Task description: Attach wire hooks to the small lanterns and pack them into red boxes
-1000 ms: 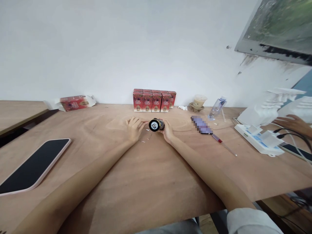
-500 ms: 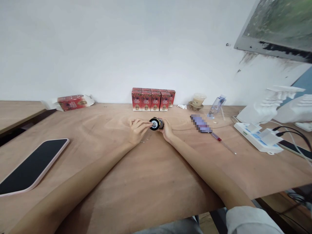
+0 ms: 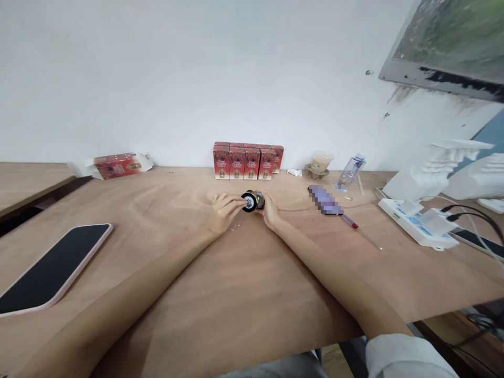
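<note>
My right hand point(image 3: 270, 211) is wrapped around the far side of a small round object with a black-rimmed base and a gold band point(image 3: 252, 201). It is tilted so that its pale base disc faces back toward me and to the left. My left hand point(image 3: 223, 211) has thumb and fingertips pinched together at the middle of that disc. Whatever lies between those fingertips is too small to make out. On the table just below the hands lies a thin bent wire point(image 3: 237, 226).
Several red printed boxes point(image 3: 244, 163) stand against the wall, and an opened red box point(image 3: 118, 166) lies farther left. A phone point(image 3: 55, 268) is at the left. To the right are a cup point(image 3: 321, 161), a bottle point(image 3: 350, 172), a screwdriver point(image 3: 362, 232) and a power strip point(image 3: 417, 223).
</note>
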The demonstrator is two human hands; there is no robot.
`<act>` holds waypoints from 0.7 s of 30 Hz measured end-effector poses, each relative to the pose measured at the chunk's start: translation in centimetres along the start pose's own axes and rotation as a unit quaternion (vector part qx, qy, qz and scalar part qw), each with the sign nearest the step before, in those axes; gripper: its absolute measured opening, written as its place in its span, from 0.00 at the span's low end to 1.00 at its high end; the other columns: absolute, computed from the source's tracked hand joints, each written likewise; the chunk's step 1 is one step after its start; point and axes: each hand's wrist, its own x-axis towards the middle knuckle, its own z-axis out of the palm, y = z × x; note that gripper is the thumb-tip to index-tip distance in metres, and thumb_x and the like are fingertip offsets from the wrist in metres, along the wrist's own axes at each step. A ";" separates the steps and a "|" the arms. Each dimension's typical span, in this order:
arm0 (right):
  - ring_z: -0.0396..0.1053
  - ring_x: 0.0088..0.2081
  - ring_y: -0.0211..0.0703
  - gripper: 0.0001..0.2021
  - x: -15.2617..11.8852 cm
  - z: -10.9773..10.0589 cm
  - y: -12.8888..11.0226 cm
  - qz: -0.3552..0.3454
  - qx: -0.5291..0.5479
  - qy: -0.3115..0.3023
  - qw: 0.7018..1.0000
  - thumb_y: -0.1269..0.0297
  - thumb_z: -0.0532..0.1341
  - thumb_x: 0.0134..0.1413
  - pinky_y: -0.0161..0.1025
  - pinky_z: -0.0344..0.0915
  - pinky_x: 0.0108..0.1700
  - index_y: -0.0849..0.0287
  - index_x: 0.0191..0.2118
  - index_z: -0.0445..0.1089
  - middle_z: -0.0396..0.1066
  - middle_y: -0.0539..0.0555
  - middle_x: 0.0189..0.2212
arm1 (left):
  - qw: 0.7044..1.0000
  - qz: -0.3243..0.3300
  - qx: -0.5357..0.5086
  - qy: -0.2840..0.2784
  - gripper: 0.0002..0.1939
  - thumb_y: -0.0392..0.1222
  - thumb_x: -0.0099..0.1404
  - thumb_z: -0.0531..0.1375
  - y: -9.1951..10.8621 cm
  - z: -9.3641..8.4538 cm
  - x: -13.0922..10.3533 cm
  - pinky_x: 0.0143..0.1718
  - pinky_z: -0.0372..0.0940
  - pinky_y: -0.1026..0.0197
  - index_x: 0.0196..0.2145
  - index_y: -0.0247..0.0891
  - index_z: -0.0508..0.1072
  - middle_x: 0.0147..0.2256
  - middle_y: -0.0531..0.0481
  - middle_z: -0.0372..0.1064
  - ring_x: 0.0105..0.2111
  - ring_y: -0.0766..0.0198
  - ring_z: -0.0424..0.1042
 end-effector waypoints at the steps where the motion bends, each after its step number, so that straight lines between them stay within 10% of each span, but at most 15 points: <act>1: 0.70 0.33 0.38 0.09 0.0 0.0 0.0 -0.001 -0.001 -0.001 1.000 0.61 0.54 0.51 0.34 0.69 0.29 0.56 0.34 0.70 0.73 0.49 0.35 | 1.000 0.002 0.009 -0.006 0.11 0.44 0.68 0.54 0.0 0.0 0.0 0.36 0.54 0.56 0.35 0.42 0.76 0.35 0.50 0.77 0.33 0.64 0.68; 21: 0.71 0.35 0.41 0.10 -0.1 -0.1 0.3 -0.018 -0.018 -0.017 1.000 0.56 0.55 0.50 0.37 0.71 0.31 0.55 0.35 0.68 0.73 0.50 0.35 | 0.999 -0.026 0.020 -0.011 0.07 0.42 0.66 0.56 0.1 0.4 -0.2 0.37 0.54 0.56 0.34 0.41 0.74 0.32 0.49 0.71 0.33 0.63 0.68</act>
